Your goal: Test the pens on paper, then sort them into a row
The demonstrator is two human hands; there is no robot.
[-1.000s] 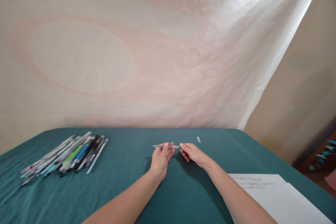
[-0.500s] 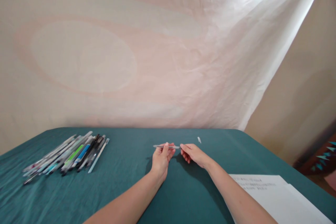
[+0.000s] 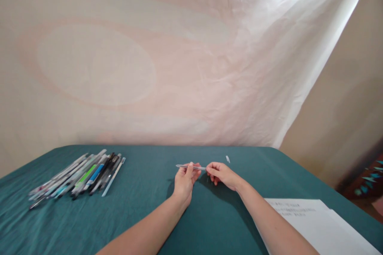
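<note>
Above the middle of the table a slim, pale clear pen (image 3: 202, 168) lies nearly level between my hands. My left hand (image 3: 184, 183) is closed on its barrel, thumb on top, and the thin end points left beyond my fingers. At the right end, my right hand (image 3: 220, 174) pinches the pen between thumb and fingertips, its other fingers curled below. What exactly sits under those fingertips is hidden. A small whitish piece, perhaps a pen cap (image 3: 228, 159), rests on the cloth just behind my right hand.
Many pens and markers (image 3: 86, 175) lie in a loose pile at the left. White paper sheets (image 3: 323, 227), the upper one with writing, lie at the right beside my forearm. A dark green cloth (image 3: 143, 191) covers the table, and a pale hanging sheet (image 3: 179, 67) closes the back.
Both hands keep hold of the pen. The fingers of my right hand have shifted slightly at the pen's right end. The whole view has moved a little.
</note>
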